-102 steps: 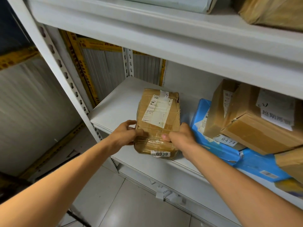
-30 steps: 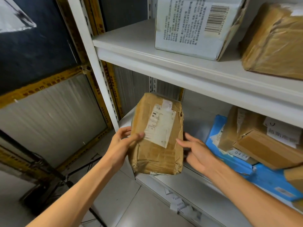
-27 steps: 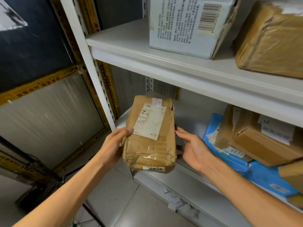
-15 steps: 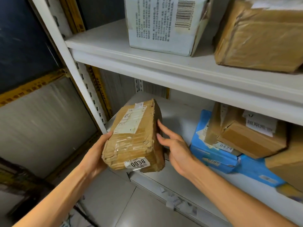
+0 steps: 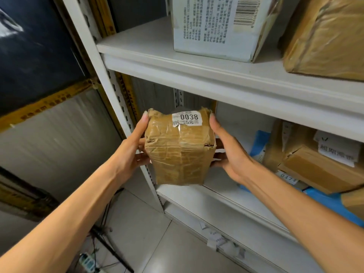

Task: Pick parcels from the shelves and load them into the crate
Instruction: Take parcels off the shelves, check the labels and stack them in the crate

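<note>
While both hands are clamping the brown taped parcel just in front of the lower shelf, clear of its edge, the left hand and right hand are each gripping a side, thumbs lying up the front corners and fingers tucking behind. The 0038 sticker is facing the camera. No crate is showing. For the carry, I judge, squeezing evenly and supporting underneath is helping, since glossy tape is probably slippery.
</note>
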Tool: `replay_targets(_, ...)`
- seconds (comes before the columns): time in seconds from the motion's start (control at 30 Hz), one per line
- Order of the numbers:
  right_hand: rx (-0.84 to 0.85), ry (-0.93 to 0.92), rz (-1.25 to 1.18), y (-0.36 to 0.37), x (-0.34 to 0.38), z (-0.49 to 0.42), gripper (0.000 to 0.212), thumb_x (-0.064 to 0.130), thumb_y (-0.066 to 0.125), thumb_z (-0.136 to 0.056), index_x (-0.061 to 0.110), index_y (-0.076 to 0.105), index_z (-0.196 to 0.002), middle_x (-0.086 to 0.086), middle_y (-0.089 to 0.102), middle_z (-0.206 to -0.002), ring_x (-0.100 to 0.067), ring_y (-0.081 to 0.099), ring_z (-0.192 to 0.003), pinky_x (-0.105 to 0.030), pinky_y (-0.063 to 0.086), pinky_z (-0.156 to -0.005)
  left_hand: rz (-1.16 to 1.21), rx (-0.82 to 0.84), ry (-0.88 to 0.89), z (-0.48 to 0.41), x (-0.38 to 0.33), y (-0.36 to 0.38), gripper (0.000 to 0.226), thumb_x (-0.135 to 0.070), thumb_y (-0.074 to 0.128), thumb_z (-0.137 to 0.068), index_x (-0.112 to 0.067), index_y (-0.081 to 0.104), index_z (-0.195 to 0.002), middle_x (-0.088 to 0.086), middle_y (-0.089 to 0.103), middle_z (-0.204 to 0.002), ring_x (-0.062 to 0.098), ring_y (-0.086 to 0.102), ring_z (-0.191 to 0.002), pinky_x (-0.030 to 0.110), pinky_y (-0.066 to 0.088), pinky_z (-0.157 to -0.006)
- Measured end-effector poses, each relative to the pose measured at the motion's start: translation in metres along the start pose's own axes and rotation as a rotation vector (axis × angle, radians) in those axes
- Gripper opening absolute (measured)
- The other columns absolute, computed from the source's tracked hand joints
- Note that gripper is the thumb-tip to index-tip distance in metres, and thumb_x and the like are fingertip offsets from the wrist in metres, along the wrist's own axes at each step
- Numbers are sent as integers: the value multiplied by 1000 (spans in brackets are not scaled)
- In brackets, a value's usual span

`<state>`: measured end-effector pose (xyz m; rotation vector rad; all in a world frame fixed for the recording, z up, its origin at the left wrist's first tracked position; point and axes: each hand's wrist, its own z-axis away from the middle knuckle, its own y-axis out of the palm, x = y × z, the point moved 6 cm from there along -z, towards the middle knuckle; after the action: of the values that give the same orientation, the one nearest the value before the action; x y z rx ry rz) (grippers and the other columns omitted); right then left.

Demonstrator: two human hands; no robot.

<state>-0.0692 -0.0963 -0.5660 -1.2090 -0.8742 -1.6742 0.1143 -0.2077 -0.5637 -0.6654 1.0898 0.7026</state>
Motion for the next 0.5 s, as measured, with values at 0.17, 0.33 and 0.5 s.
replay_targets(0.17,35,-5,-16,-5,-13,-1,62,77,65,-51,31,79,-90,-3,76,-99,-27,68,-100,-46,53,-92,26,85,-27,-4,1,-4,72,-83,64,-54,-30,75,-102,3,67,-120,26,60,-116,45,43,-103)
replay_targets(0.33,104,-85,-87,-1,-25,-8,54,34,80,-60,15,72,-110,-5,74,-107,-22,69,-103,-32,56,-82,81,167,-64,-7,17,-6,75,-70,72,-60,-28,66,-122,2,65,-126,26,58,-120,51,46,-100)
replay_targets(0.5,90,-132,-96,1,-40,-26,74,2,81,-61,15,58,-130,-1,71,-117,-14,64,-113,-27,53,-93,235,88,-16,-37,37,0,45,-27,71,-82,-19,64,-125,8,69,-119,29,64,-112,48,40,-108)
